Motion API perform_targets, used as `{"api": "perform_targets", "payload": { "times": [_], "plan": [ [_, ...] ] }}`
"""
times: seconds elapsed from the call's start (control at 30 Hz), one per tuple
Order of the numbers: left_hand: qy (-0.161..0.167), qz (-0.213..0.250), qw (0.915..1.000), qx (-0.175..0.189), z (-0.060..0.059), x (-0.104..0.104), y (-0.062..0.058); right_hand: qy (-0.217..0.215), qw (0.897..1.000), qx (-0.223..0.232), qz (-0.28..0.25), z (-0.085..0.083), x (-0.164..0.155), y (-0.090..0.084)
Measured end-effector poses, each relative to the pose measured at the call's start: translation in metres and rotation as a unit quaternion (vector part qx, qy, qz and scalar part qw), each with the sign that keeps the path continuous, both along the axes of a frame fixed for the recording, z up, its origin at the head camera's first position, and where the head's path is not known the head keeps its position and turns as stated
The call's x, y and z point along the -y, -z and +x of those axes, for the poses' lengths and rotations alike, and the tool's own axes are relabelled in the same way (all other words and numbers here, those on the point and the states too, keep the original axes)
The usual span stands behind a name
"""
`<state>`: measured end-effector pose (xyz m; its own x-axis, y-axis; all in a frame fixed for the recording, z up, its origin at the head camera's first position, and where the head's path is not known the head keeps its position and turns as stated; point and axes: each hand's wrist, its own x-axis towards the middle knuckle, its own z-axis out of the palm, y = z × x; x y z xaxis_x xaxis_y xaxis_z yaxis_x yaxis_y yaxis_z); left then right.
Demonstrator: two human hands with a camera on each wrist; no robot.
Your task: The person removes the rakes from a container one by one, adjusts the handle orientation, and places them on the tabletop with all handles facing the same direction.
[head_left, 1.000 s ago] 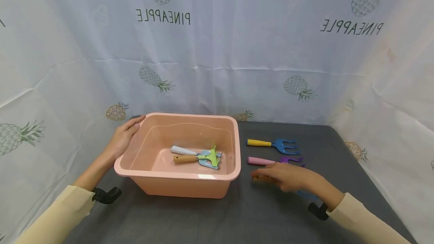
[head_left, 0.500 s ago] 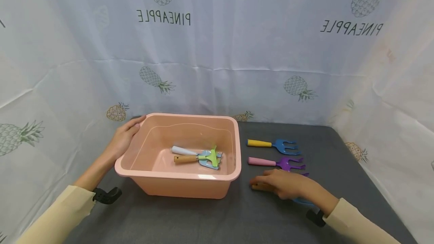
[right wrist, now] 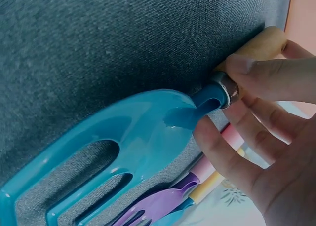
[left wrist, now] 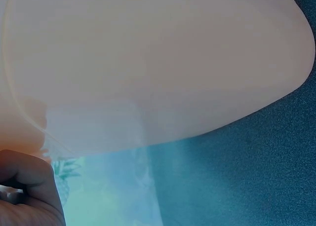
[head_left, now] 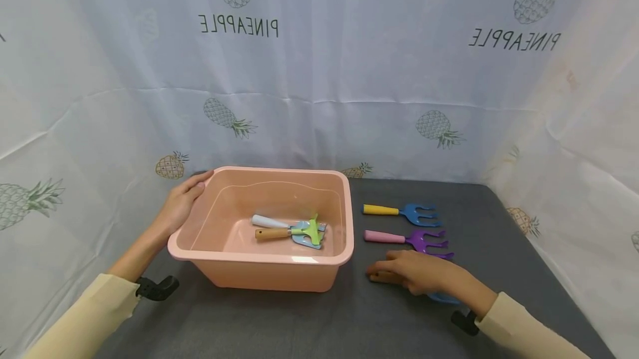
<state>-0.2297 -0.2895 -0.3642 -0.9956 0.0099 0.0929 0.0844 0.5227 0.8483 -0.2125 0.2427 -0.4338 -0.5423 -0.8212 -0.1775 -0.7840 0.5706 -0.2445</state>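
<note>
Her right hand (head_left: 424, 273) curls loosely over the wooden-handled teal fork (right wrist: 128, 157) lying flat beside the pink basin (head_left: 279, 270) (left hand (head_left: 182, 203) gripping its far rim), and so shallow a pinch could let it slip.
</note>
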Motion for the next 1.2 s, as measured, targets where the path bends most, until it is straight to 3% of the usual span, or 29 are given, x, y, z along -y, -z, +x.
{"api": "perform_targets", "payload": {
  "times": [0.77,1.2],
  "plan": [
    [0.001,-0.017,0.9998,0.009,-0.0023,0.0022,0.0034,-0.008,1.000,0.019,-0.020,-0.0001,-0.0018,-0.0004],
    [0.004,0.001,1.0000,-0.004,-0.0008,0.0018,0.0043,0.024,0.998,0.055,-0.001,-0.0037,-0.0015,0.0002]
  ]
}}
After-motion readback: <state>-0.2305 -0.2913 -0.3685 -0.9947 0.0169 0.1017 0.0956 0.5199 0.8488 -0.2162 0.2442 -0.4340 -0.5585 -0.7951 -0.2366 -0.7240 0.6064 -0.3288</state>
